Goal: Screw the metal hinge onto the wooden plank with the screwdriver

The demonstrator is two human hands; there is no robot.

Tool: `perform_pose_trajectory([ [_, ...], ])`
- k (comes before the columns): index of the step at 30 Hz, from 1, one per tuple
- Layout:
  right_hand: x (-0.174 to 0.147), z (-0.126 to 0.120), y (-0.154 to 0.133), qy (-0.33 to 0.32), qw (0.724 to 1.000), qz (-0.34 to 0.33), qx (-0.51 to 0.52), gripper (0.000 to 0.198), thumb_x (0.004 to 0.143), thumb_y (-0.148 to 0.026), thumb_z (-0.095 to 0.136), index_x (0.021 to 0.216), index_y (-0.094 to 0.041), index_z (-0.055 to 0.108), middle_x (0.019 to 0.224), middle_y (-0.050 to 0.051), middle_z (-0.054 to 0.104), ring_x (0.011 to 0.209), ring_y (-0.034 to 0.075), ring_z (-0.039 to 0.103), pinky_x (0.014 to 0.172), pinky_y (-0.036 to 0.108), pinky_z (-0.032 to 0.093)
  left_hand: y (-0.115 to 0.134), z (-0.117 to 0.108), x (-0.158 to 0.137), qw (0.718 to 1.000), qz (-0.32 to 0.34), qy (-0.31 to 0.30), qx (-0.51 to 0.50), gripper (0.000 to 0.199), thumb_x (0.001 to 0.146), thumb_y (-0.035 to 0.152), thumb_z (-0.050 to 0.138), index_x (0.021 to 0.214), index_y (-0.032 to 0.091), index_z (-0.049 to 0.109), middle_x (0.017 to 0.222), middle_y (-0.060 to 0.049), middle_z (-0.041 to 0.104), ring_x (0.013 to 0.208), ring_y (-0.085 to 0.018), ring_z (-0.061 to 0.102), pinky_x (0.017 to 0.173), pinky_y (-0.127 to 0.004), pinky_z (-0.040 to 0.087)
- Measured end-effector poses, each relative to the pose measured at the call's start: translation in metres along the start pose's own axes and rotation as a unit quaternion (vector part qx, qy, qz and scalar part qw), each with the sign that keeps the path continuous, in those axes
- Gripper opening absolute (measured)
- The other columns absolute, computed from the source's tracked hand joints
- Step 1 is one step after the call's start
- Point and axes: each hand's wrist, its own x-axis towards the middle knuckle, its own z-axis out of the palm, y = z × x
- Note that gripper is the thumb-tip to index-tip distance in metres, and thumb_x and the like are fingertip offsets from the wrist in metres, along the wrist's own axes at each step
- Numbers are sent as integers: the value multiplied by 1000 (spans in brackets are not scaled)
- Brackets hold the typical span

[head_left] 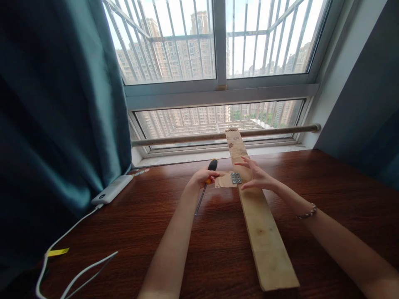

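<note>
My left hand [203, 177] is closed around a screwdriver [213, 165] with a black and yellow handle, its shaft slanting down toward the table. Beside those fingers lies a short, rough wood piece [225, 180]. A metal hinge [236, 178] bridges this piece and the long wooden board [261, 226]; small screw heads seem to show on it. My right hand [256, 174] is over the board just right of the hinge, fingers spread and thumb apart, holding nothing. Whether its fingertips touch the wood I cannot tell.
The brown wooden table [218, 249] carries a white power bank [112, 189] at left, with a white cable [70, 230] plugged in. A yellow strip [58, 252] lies near the cable. A horizontal rail [187, 138] crosses the window behind the board's far end. A dark curtain [62, 104] hangs at left.
</note>
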Motion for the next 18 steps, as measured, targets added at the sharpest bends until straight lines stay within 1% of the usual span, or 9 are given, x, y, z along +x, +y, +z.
perform_pose_trajectory([
  [2, 2, 2, 4, -26, 1000, -3, -12, 106, 55, -47, 75, 138, -23, 14, 123, 9, 54, 126, 27, 31, 104, 45, 21, -1, 0, 0, 1000, 13, -4, -10, 20, 59, 7, 71, 63, 11, 52, 53, 2, 53, 36, 0, 39, 35, -12, 32],
  [5, 3, 9, 5, -21, 999, -10, -47, 93, 55, -51, 73, 132, -25, 29, 122, 7, 56, 125, 28, 33, 104, 48, 17, -2, -1, 1, 1000, 14, -12, -15, 21, 59, 7, 72, 62, 11, 51, 50, 5, 49, 35, 1, 38, 36, -12, 34],
  [7, 3, 11, 3, -15, 997, -10, -69, 84, 54, -52, 73, 127, -26, 37, 121, 6, 56, 122, 29, 36, 103, 48, 18, -1, -1, 1, 1000, 6, -10, -12, 20, 59, 7, 71, 63, 11, 52, 51, 4, 50, 35, 1, 37, 36, -12, 33],
  [8, 4, 12, 2, -12, 997, -7, -76, 83, 54, -52, 73, 125, -26, 39, 121, 6, 56, 121, 29, 37, 101, 48, 20, -1, -1, 0, 1000, 3, -9, -12, 19, 59, 7, 70, 64, 11, 52, 51, 4, 51, 35, 1, 37, 35, -11, 33],
  [11, 6, 12, -1, 1, 996, -1, -86, 88, 54, -50, 73, 129, -26, 34, 117, 5, 59, 116, 30, 41, 98, 48, 23, 1, 1, -2, 1000, 3, -10, -15, 20, 59, 7, 70, 66, 10, 52, 53, 3, 51, 35, 1, 37, 35, -11, 32],
  [14, 9, 11, -4, 1, 997, -8, -83, 93, 55, -51, 72, 132, -24, 29, 111, 5, 62, 114, 30, 42, 98, 48, 23, 2, 2, -3, 1000, 4, -3, -7, 20, 59, 7, 71, 66, 10, 52, 52, 3, 51, 34, 1, 37, 34, -10, 31],
  [16, 10, 11, -4, -3, 996, -16, -89, 90, 56, -52, 71, 132, -23, 31, 113, 5, 61, 115, 30, 40, 98, 49, 22, 2, 1, -3, 1000, 7, -3, 0, 20, 60, 8, 71, 66, 10, 52, 52, 3, 50, 34, 1, 38, 33, -10, 30],
  [18, 11, 11, -3, -7, 994, -22, -104, 82, 57, -52, 70, 128, -24, 39, 121, 7, 56, 118, 31, 38, 99, 50, 21, 2, 0, -3, 1000, 15, -10, 1, 20, 60, 9, 71, 67, 10, 52, 52, 3, 51, 35, 1, 39, 34, -10, 30],
])
